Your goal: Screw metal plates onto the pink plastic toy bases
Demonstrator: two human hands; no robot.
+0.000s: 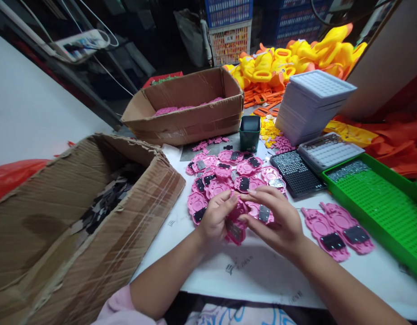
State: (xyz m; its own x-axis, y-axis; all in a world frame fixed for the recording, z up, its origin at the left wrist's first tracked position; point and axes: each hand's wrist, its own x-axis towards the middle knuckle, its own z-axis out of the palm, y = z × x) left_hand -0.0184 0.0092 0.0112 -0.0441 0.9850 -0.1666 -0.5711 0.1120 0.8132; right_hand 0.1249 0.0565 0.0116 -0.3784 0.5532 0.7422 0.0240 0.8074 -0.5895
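Both my hands meet over the white table, gripping one pink plastic part with a dark plate on it. My left hand curls around its left side. My right hand pinches it from the right, fingers bent. Behind my hands lies a pile of similar pink parts, several with dark inserts. Two more pink parts lie to the right of my right hand.
A torn cardboard box with dark pieces stands at the left. Another box holds pink parts at the back. A dark green cup, grey stacked trays, a black tray, a green tray and yellow toys lie right.
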